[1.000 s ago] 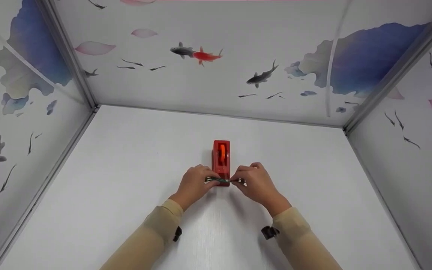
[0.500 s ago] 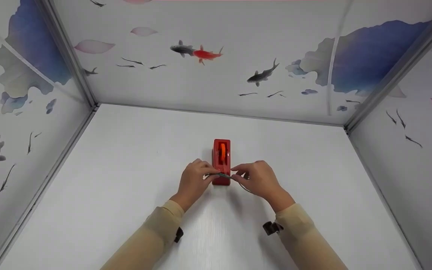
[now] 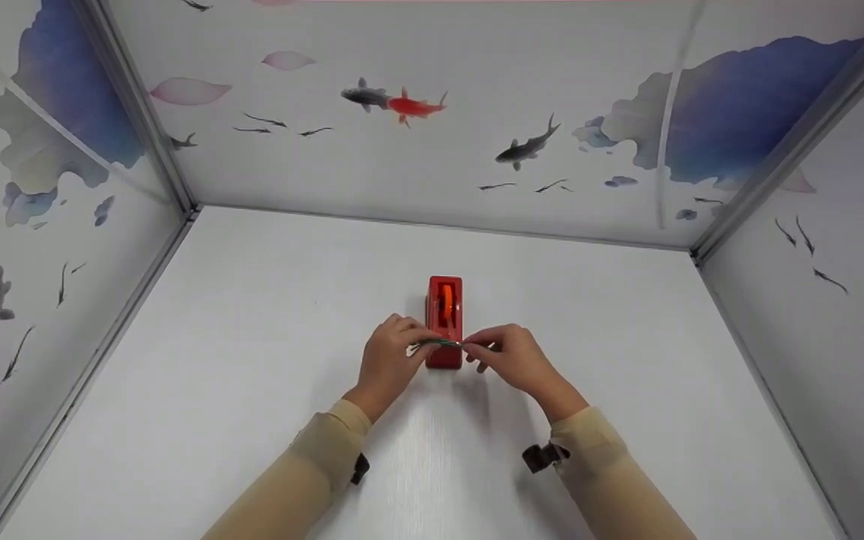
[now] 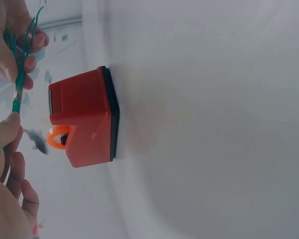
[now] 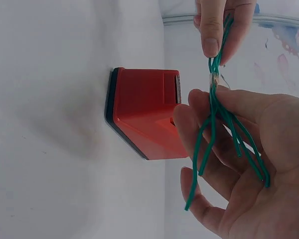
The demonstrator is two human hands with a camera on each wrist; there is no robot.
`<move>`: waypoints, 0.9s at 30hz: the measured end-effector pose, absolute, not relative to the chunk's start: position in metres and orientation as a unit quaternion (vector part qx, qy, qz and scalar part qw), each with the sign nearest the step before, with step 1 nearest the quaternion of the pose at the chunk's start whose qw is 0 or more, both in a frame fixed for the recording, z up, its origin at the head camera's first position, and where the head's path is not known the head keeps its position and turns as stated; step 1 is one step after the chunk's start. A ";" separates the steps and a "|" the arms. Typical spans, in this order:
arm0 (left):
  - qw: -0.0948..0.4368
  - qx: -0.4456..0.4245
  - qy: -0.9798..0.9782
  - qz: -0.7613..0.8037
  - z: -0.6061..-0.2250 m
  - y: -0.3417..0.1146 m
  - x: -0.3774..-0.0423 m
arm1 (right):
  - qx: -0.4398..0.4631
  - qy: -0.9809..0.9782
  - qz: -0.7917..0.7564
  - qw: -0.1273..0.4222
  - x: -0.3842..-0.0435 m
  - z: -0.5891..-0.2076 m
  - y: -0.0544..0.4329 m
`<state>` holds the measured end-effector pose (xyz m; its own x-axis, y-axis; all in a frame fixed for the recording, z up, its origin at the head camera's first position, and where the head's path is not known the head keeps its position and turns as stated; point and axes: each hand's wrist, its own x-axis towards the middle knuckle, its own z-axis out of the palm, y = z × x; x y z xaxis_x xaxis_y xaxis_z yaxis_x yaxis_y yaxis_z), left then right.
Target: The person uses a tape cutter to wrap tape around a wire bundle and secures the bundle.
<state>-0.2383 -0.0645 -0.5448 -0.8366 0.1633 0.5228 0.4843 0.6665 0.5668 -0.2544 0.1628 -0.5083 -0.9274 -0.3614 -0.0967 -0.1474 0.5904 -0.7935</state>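
Note:
A bundle of thin green wires (image 5: 211, 129) stretches between both hands, over the near end of a red tape dispenser (image 3: 444, 358). Clear tape (image 5: 215, 79) wraps the middle of the bundle. On one side of it, my left hand (image 3: 387, 360) pinches the wires between thumb and forefinger. My right hand (image 3: 518, 356) pinches at the other side, thumb right by the taped part, its remaining fingers loosely bent. Loose wire ends fan out across the right palm in the right wrist view. The dispenser (image 4: 87, 114) stands upright, with an orange ring (image 4: 56, 137) in its slot and a toothed cutter edge.
The dispenser stands on a white tabletop (image 3: 267, 300). White panels (image 3: 432, 172) printed with fish and petals rise at the back and both sides. Dark wrist cameras (image 3: 544, 456) sit below the sleeves.
Both hands have moved slightly away from the body with the wires. The right fingers loosened around the wires half a second ago, showing a trailing end, and now pinch close to the tape.

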 end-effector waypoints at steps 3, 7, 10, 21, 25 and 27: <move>0.217 -0.181 -0.886 -0.369 -0.547 -0.064 -0.238 | -0.137 0.888 -0.426 0.104 -0.254 -0.509 0.162; 0.207 -0.182 -0.884 -0.378 -0.550 -0.062 -0.236 | -0.136 0.892 -0.426 0.071 -0.250 -0.511 0.163; 0.182 -0.173 -0.883 -0.397 -0.548 -0.062 -0.235 | -0.153 0.891 -0.426 0.044 -0.250 -0.512 0.162; -0.044 -0.091 -0.822 -0.560 -0.538 -0.068 -0.248 | -0.199 0.884 -0.421 -0.036 -0.253 -0.520 0.161; -0.072 -0.098 -0.819 -0.561 -0.540 -0.069 -0.247 | -0.199 0.890 -0.408 -0.047 -0.250 -0.522 0.162; -0.073 -0.103 -0.817 -0.563 -0.541 -0.069 -0.246 | -0.199 0.888 -0.412 -0.051 -0.249 -0.524 0.162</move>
<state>-0.2459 -0.0694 -0.5411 -0.9682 0.2501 -0.0035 0.0859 0.3455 0.9345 -0.2493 0.1618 -0.5236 -0.9156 -0.3113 0.2547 -0.3955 0.5820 -0.7105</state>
